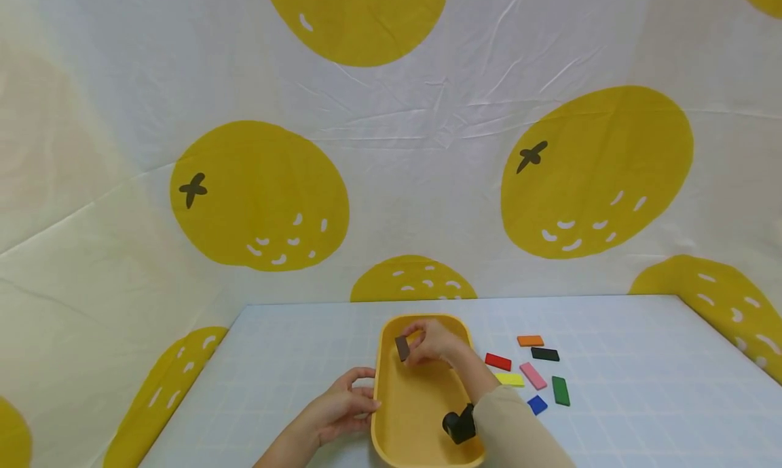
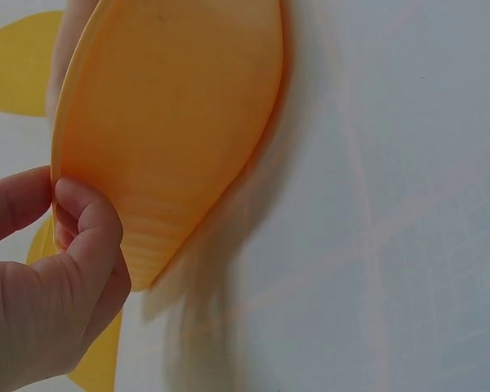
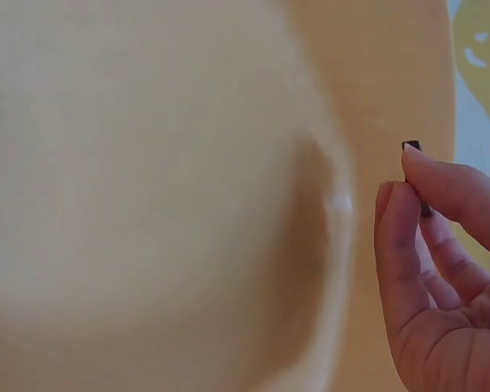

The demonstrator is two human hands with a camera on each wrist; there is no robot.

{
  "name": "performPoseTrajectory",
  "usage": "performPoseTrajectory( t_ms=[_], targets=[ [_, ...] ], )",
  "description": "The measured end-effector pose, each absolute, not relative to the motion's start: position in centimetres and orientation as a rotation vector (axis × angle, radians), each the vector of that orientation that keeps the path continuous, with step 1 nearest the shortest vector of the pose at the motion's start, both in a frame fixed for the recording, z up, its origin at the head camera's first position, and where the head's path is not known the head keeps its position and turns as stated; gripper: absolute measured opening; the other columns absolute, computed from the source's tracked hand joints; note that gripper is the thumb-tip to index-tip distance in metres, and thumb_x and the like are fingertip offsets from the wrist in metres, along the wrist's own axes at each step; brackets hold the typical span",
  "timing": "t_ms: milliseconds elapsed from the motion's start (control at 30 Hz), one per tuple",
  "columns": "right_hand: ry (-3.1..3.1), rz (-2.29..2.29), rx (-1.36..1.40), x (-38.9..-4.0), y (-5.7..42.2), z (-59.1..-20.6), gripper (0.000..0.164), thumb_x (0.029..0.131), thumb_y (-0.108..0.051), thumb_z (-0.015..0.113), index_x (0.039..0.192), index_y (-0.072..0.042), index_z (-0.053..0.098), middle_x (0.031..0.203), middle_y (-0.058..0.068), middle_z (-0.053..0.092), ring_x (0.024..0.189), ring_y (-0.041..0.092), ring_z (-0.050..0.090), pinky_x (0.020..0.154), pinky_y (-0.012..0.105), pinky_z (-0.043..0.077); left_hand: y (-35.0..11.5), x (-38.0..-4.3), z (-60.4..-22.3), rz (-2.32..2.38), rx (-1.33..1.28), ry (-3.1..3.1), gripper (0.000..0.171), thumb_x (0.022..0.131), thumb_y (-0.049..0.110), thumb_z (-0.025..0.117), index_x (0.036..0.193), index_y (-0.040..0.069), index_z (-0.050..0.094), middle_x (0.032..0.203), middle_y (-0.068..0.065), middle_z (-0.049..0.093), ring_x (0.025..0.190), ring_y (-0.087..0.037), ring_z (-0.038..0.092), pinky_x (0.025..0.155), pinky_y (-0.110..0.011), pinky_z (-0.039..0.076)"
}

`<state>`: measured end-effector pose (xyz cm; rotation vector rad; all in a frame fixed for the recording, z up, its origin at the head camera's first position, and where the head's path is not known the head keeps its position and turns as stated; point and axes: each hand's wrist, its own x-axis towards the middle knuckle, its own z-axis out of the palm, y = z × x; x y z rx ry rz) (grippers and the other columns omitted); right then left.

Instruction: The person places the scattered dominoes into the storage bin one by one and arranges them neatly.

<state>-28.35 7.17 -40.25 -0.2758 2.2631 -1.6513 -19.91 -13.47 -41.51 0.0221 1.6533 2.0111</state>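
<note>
A long, rounded yellow-orange plastic tub [image 1: 408, 414] stands on the white table in the head view. Its left rim is pinched between the thumb and fingers of my left hand [image 1: 342, 408], as the left wrist view shows with the tub wall [image 2: 171, 122] filling its upper part. Over the far end of the tub, my right hand [image 1: 432, 342] pinches a small dark brown rectangular block [image 1: 402, 348] by thumb and fingertips. In the right wrist view, only narrow bits of the dark block [image 3: 411, 145] show past the fingers.
Right of the tub lie several flat blocks: orange [image 1: 530, 341], black [image 1: 545, 354], red [image 1: 498, 362], pink [image 1: 533, 376], yellow [image 1: 510, 380], green [image 1: 561, 391] and blue [image 1: 537, 405]. A black device [image 1: 459, 425] sits by the right sleeve. Fruit-printed cloth [image 1: 427, 203] hangs behind the table.
</note>
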Motion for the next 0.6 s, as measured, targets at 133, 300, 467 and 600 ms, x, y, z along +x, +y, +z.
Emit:
performPoseTrajectory(
  t_ms=[133,300,467,600],
  targets=[
    [2.28,-1.635,-0.263,-28.4,7.0,-40.7,0.049,0.063,0.017,0.073,0.108,0.006,0.055,0.075,0.011,0.061,0.062,0.017,0.057,0.062,0.032,0.053,-13.6,-19.9,-41.7,2.015,0.025,1.648,0.053,0.083,-0.008,0.056,0.128,0.002,0.031,0.096,-0.009,0.059,0.077,-0.016,0.057,0.066,-0.027,0.047],
    [2.311,-1.589,-0.243,-28.4,7.1,-41.1,0.047,0.062,0.02,0.072,0.104,0.007,0.056,0.07,0.008,0.056,0.058,0.016,0.054,0.058,0.03,0.051,-13.5,-20.0,-41.7,2.018,0.037,1.643,0.052,0.083,-0.009,0.055,0.128,0.002,0.03,0.094,-0.008,0.058,0.076,-0.015,0.056,0.065,-0.027,0.047],
    [2.311,-1.558,-0.229,-28.3,6.8,-41.4,0.047,0.06,0.024,0.07,0.101,0.008,0.056,0.067,0.008,0.055,0.055,0.015,0.053,0.057,0.031,0.052,-13.6,-19.8,-41.6,2.029,0.037,1.634,0.053,0.083,-0.01,0.055,0.128,0.001,0.03,0.095,-0.009,0.057,0.076,-0.015,0.056,0.065,-0.026,0.046],
    [2.306,-1.55,-0.242,-28.2,6.9,-41.4,0.046,0.061,0.024,0.07,0.102,0.008,0.056,0.066,0.008,0.057,0.055,0.016,0.054,0.057,0.032,0.053,-13.5,-19.8,-41.4,2.027,0.018,1.636,0.052,0.083,-0.01,0.055,0.128,0.002,0.031,0.095,-0.009,0.056,0.077,-0.015,0.056,0.066,-0.026,0.047]
  ],
)
